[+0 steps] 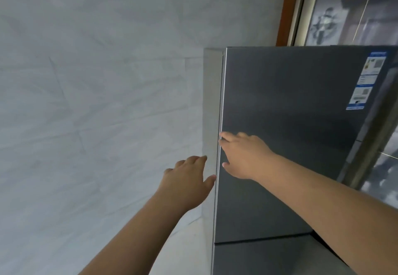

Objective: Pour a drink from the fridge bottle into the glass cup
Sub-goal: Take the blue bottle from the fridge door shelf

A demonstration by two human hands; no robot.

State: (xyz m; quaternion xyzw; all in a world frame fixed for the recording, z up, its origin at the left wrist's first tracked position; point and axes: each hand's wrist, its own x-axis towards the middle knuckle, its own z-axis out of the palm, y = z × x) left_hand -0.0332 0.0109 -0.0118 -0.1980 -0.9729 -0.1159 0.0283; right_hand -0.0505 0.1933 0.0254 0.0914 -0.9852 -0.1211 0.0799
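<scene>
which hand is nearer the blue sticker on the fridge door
Right. The right hand lies on the door's front at its left edge, the blue sticker up to its right. The left hand is off the door, beside the fridge's side.

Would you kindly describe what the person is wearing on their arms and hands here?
Nothing shows on either. The left hand and right hand are bare, without gloves, rings or a watch, and both forearms are uncovered to the picture's edge, with no sleeve in view.
</scene>
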